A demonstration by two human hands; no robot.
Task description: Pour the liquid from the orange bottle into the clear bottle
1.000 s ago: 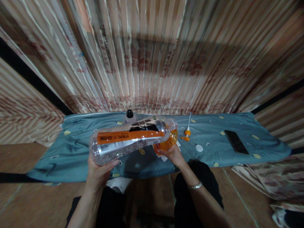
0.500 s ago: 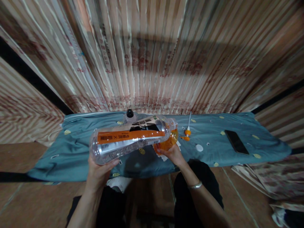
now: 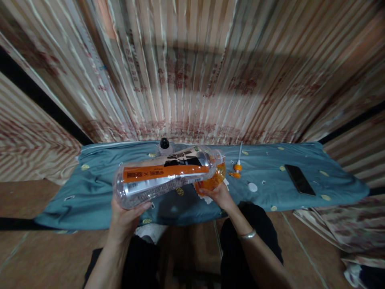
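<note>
The person's left hand (image 3: pixel 128 214) had its grip closed on the base end of a large clear bottle (image 3: pixel 168 172), the thumb lying along the near side and most of the fingers hidden behind the plastic. The right hand (image 3: pixel 218 195) gripped an amber bottle (image 3: pixel 207 185) from the near right. The clear bottle lay aslant above the surface (image 3: pixel 90 192), its base to the left and its open neck to the right, at the top of the amber bottle; whether the two mouths touched, or any liquid ran between them, could not be told. An orange band and silver printing crossed its label. White scalloped paper (image 3: pixel 207 199) showed under the amber bottle. Just right of this stood out an orange pump head (image 3: pixel 237 168), lying with its pale tube pointing to the far side, and a small white disc (image 3: pixel 252 187) lay nearer. Farther right rested a dark phone (image 3: pixel 300 179). Behind the clear bottle, on the far side, was a black-topped container (image 3: pixel 165 146), partly hidden. Teal patterned cloth covered the surface, and a striped curtain (image 3: pixel 195 72) hung beyond it.
</note>
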